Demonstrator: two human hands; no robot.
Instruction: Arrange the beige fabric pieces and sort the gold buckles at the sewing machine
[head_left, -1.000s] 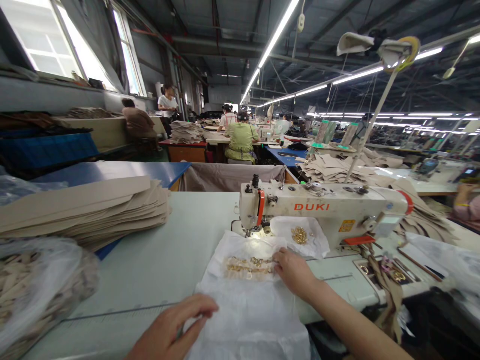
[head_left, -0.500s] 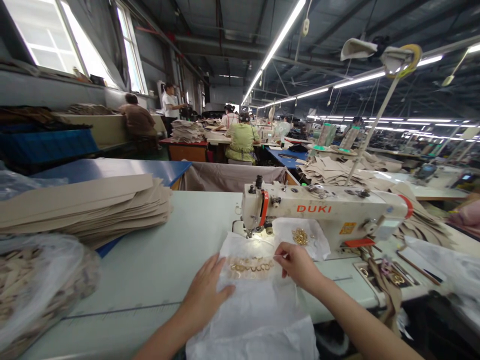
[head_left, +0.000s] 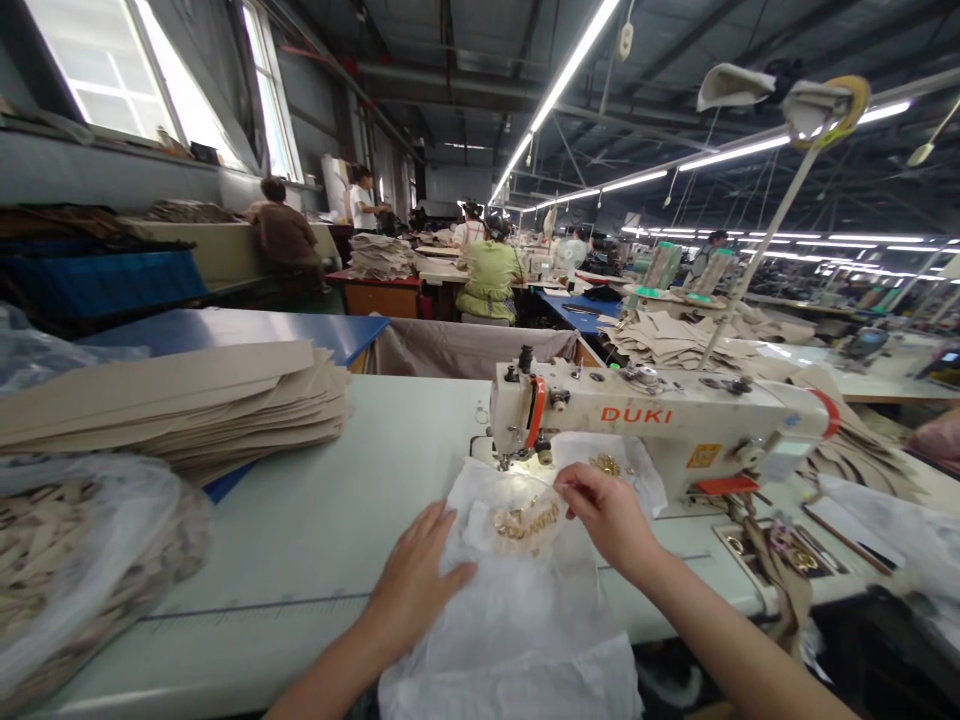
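Observation:
In front of the sewing machine (head_left: 637, 410) lies a thin white sheet (head_left: 517, 620), wrinkled like plastic or soft cloth. On it a small clear plastic bag (head_left: 499, 500) holds several gold-coloured rings (head_left: 525, 522). My right hand (head_left: 611, 515) pinches the bag's upper right edge, its fingertips partly hidden. My left hand (head_left: 416, 565) lies open at the sheet's left side, thumb spread onto it. Behind my right hand, more gold-coloured rings (head_left: 606, 464) sit on another white sheet (head_left: 649, 475) under the machine arm, partly covered by the hand.
A stack of beige cut pieces (head_left: 187, 400) lies at the left, with a clear bag of small beige pieces (head_left: 82, 560) nearer me. A tray (head_left: 795, 555) with rings and straps sits at the right. Co-workers sit and stand farther back.
The rings in the clear bag have slid together towards the right and now lie bunched at a slant. My right hand keeps its pinch; the camera view has shifted slightly.

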